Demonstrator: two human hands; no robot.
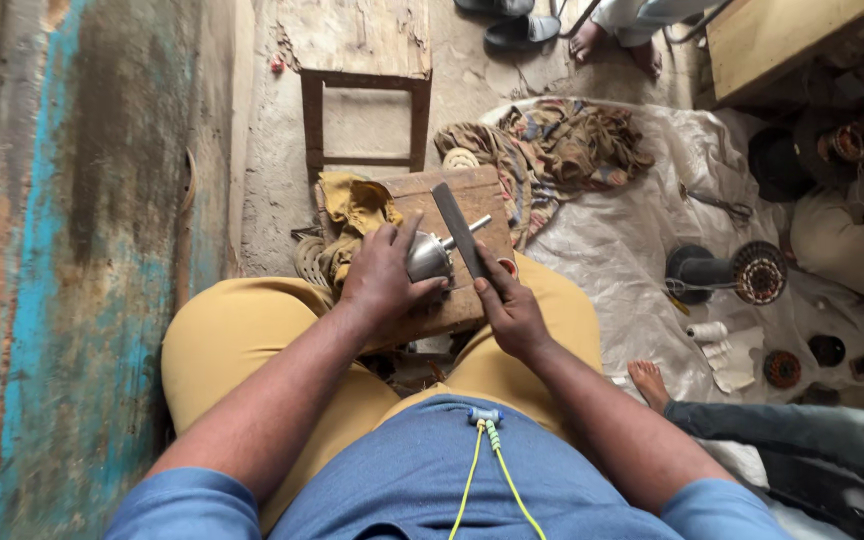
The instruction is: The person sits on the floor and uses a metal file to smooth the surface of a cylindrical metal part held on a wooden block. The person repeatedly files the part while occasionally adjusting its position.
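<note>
My left hand (380, 275) grips a small silvery metal motor part (430, 257) with a short shaft sticking out, pressing it onto a wooden block (472, 190) that rests between my knees. My right hand (508, 305) holds a flat dark metal file (458, 226) by its lower end; the blade lies slanted over the metal part, touching or just above it. A yellow rag (357, 205) is bunched at the block's left edge.
A rusty blue-painted wall (62, 250) stands close on the left. A wooden stool (364, 80) sits ahead. A patterned cloth (562, 145) lies on a white sheet (632, 230) with a wound motor core (757, 272), pliers and small parts. Another person's bare foot (649, 382) and leg lie at the right.
</note>
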